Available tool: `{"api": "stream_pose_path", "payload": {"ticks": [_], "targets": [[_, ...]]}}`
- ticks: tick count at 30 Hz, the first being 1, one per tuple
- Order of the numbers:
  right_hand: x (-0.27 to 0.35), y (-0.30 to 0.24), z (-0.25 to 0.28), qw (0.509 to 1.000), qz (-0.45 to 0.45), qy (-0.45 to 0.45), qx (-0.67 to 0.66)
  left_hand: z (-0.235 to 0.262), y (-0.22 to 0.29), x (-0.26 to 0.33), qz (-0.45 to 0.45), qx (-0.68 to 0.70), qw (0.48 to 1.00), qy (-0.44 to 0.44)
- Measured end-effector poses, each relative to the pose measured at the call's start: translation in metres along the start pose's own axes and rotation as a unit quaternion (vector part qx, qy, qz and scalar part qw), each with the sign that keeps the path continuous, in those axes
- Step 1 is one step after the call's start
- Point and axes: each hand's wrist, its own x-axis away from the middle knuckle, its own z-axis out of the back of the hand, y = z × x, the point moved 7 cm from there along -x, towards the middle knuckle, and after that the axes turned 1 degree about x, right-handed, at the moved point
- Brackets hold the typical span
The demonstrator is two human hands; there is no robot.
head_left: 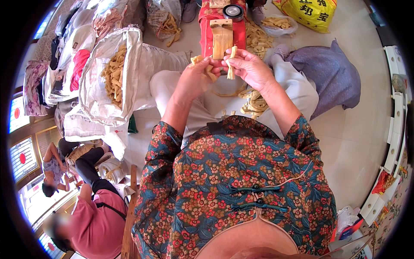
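In front of me both hands are raised close together, at the near end of a wooden block (222, 41) on a red-covered bench (207, 36). My left hand (194, 82) is closed around a pale yellow fibrous strip (196, 59), its folded end showing above the fingers. Between the thumb and fingers of my right hand (254, 71) stands a short bundle of pale yellow strips (231, 69) with a frayed lower end. The fingertips of the two hands nearly meet. Whether one strip joins both pieces I cannot tell. More pale strips (254, 103) lie between my legs.
A white woven sack (133, 64) full of pale strips lies open at left. Beyond the bench's right side are loose strips (258, 41), a plastic bag of strips (276, 26) and a yellow bag (308, 15). A black round tin (233, 13) sits on the bench. Two people work at lower left.
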Motion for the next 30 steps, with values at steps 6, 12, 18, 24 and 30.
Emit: {"api": "stream_pose_path", "payload": {"ticks": [6, 12, 18, 24, 30], "targets": [[-0.001, 0.006, 0.005, 0.997, 0.009, 0.037, 0.064, -0.009, -0.004, 0.003, 0.0, 0.055, 0.995, -0.083], [0.004, -0.004, -0.008, 0.982, 0.063, 0.069, 0.162, -0.019, -0.009, 0.01, 0.024, 0.059, 0.99, -0.128], [0.004, -0.009, -0.02, 0.961, 0.12, 0.06, 0.243, -0.006, -0.001, 0.01, -0.041, -0.131, 0.989, -0.053], [-0.003, -0.021, -0.014, 0.952, 0.122, 0.03, 0.278, -0.006, 0.012, 0.013, 0.01, -0.134, 0.989, -0.063], [0.004, 0.0, -0.019, 0.974, 0.001, 0.016, 0.225, -0.008, 0.005, 0.009, 0.02, 0.047, 0.996, -0.079]]}}
